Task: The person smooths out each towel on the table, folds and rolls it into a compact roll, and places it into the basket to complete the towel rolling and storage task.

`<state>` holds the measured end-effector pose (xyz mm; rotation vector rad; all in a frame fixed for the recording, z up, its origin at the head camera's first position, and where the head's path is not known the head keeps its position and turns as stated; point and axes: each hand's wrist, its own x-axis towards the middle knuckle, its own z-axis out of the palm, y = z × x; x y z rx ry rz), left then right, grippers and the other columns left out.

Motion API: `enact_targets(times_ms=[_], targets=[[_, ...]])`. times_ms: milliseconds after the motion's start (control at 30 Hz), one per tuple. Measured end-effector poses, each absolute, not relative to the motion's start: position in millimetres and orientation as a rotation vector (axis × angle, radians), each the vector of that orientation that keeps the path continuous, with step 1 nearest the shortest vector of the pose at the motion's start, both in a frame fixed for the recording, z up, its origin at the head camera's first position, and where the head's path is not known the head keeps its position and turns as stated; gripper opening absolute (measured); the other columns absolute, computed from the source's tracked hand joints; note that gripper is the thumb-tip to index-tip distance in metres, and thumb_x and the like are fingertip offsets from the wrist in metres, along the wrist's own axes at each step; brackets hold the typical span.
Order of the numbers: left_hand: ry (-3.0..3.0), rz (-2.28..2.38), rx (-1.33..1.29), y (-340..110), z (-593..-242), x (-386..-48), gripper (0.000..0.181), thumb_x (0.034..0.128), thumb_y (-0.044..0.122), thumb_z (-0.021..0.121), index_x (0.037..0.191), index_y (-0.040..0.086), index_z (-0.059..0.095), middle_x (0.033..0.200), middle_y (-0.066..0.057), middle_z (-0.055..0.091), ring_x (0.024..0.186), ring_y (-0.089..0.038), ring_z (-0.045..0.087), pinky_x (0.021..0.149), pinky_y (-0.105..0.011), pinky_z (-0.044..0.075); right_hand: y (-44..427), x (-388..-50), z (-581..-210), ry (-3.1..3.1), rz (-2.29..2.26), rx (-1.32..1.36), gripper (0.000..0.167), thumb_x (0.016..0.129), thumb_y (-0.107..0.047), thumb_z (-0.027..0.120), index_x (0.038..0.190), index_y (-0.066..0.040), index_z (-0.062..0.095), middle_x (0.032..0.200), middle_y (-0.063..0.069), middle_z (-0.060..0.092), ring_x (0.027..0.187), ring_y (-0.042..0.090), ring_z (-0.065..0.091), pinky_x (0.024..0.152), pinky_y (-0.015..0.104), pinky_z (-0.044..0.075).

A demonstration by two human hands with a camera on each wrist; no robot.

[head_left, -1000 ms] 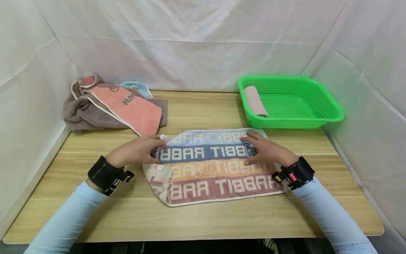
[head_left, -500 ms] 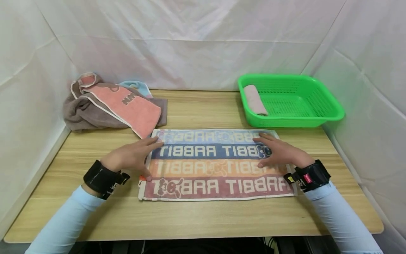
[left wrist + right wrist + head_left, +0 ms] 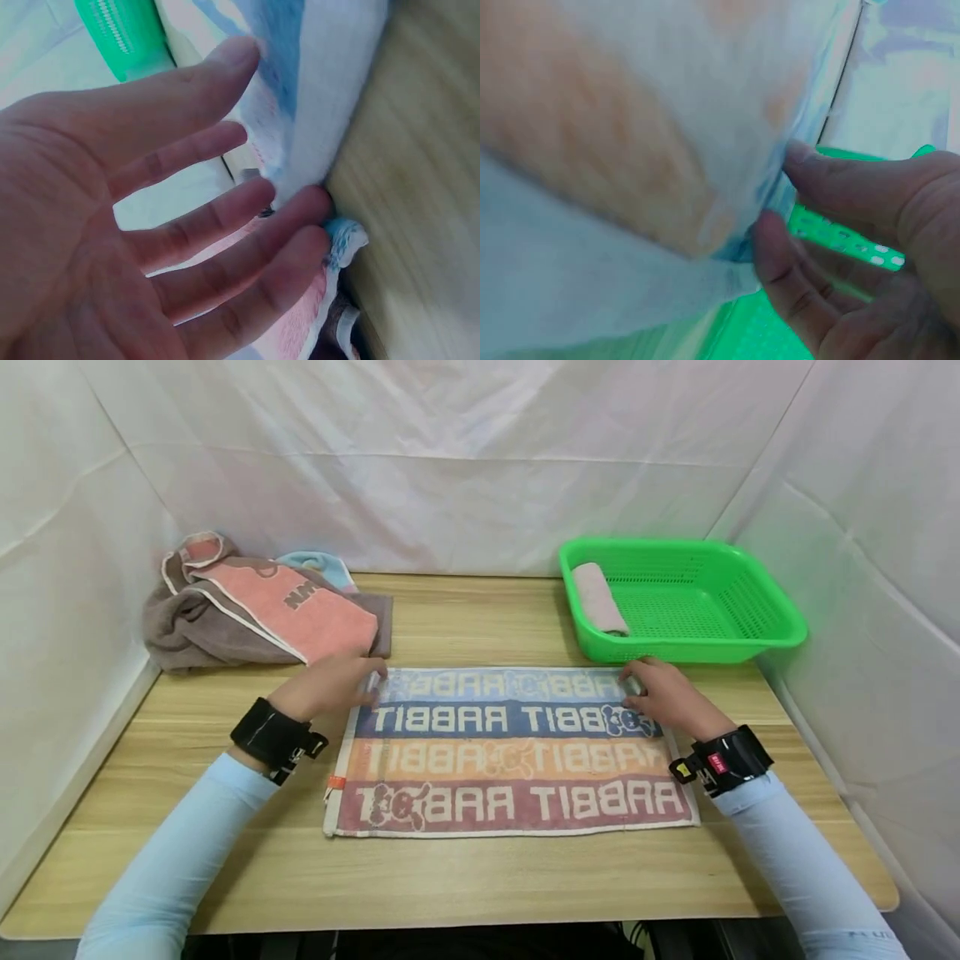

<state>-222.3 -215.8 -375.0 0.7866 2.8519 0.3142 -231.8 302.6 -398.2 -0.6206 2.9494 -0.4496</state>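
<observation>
Basically, the striped terry towel with reversed RABBIT lettering, bands pale blue, navy, orange and maroon, lies flat and nearly square on the light wood-grain table, long sides running across in front of the person; can't tell if it's doubled. A small orange-red fabric tag sticks out at its left edge. Left hand is at the far left corner, fingers loosely spread, thumb well apart in the wrist view, nothing gripped. Right hand is at the far right corner, thumb and forefinger bent at the hem with a small gap showing; whether cloth is pinched, can't tell. Work in hand looks like squaring up the far edge. To do it well: take both corners right at the hem, catch every layer if there's more than one, keep pull even so the edge stays straight, and let the near edge lie undisturbed. Lifting one side first would probably skew the stripes. Beyond, far right, a green perforated plastic basket holds a pale pinkish-grey rolled cloth against its left wall. Far left, a grey-and-coral towel heap, with a light blue cloth poking out behind.
</observation>
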Motion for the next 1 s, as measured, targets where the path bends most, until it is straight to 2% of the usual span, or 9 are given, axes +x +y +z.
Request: enact_targets(times_ms=[133,267,333,400,533,600,633,833,1000], targets=[[2.78,0.368,0.765,-214.0,-378.8,-237.4,0.047,0.0864,0.016,0.083,0.13,0.009,0.066,0.123,-0.018,0.059,0.097,-0.028,0.059,0.084,-0.045,0.053,303.2,-238.0,-395.1,2.887,-0.474,-0.624,0.057,0.079,-0.009,0.086,0.128,0.003,0.058,0.116,0.027,0.067,0.098,0.041,0.065,0.087,0.057,0.053],[2.684,0.415,0.755,-210.2,-378.3,-248.3,0.064,0.0807,0.013,0.087,0.139,0.009,0.06,0.133,-0.016,0.062,0.115,-0.033,0.062,0.094,-0.05,0.053,305.2,-240.4,-389.1,2.808,-0.453,-0.64,0.075,0.072,-0.011,0.089,0.136,0.004,0.054,0.123,0.029,0.066,0.111,0.046,0.063,0.096,0.062,0.05],[2.654,0.421,0.748,-209.2,-376.7,-251.3,0.066,0.0799,0.012,0.088,0.139,0.009,0.058,0.131,-0.015,0.064,0.117,-0.032,0.063,0.093,-0.049,0.054,305.6,-241.2,-386.5,2.794,-0.418,-0.653,0.071,0.07,-0.014,0.09,0.131,0.003,0.059,0.114,0.024,0.069,0.105,0.042,0.065,0.093,0.059,0.052],[2.645,0.43,0.74,-209.2,-374.5,-252.6,0.059,0.0811,0.012,0.086,0.134,0.009,0.061,0.122,-0.012,0.066,0.104,-0.029,0.066,0.085,-0.044,0.055,306.0,-241.7,-384.3,2.804,-0.38,-0.682,0.055,0.073,-0.017,0.09,0.119,0.001,0.065,0.102,0.017,0.071,0.096,0.036,0.066,0.087,0.055,0.053],[2.687,0.436,0.8,-213.2,-369.0,-252.2,0.02,0.0905,0.011,0.078,0.104,0.01,0.064,0.09,-0.006,0.063,0.07,-0.02,0.056,0.065,-0.035,0.048,307.9,-240.7,-378.1,2.884,-0.367,-0.749,0.021,0.082,-0.013,0.083,0.097,-0.005,0.071,0.09,0.01,0.073,0.085,0.029,0.067,0.079,0.051,0.054],[2.727,0.426,0.84,-216.2,-366.1,-251.4,0.014,0.0944,0.012,0.074,0.094,0.011,0.06,0.082,-0.005,0.059,0.063,-0.017,0.052,0.061,-0.033,0.044,309.8,-238.9,-373.0,2.933,-0.382,-0.764,0.012,0.085,-0.01,0.08,0.092,-0.007,0.071,0.089,0.01,0.074,0.083,0.028,0.068,0.077,0.051,0.055],[2.758,0.406,0.86,-217.4,-364.6,-251.1,0.015,0.0953,0.013,0.074,0.09,0.012,0.059,0.079,-0.004,0.058,0.065,-0.016,0.052,0.063,-0.033,0.043,310.7,-238.2,-370.0,2.958,-0.39,-0.763,0.01,0.086,-0.009,0.079,0.09,-0.008,0.071,0.088,0.01,0.074,0.082,0.028,0.068,0.076,0.05,0.055],[2.967,0.379,0.855,-223.2,-355.2,-251.9,0.008,0.0949,0.012,0.073,0.1,0.014,0.067,0.088,-0.002,0.069,0.072,-0.015,0.061,0.069,-0.036,0.049,314.5,-235.2,-350.0,3.083,-0.483,-0.692,0.007,0.091,-0.01,0.077,0.09,-0.009,0.07,0.088,0.011,0.073,0.078,0.025,0.065,0.067,0.039,0.048],[3.255,0.335,0.995,-223.0,-344.2,-253.5,0.018,0.0909,0.013,0.077,0.092,0.012,0.06,0.08,-0.005,0.066,0.067,-0.022,0.062,0.062,-0.039,0.047,314.3,-231.6,-339.2,3.288,-0.605,-0.71,0.005,0.092,-0.003,0.074,0.097,-0.005,0.071,0.089,0.014,0.07,0.076,0.024,0.06,0.067,0.037,0.043]])
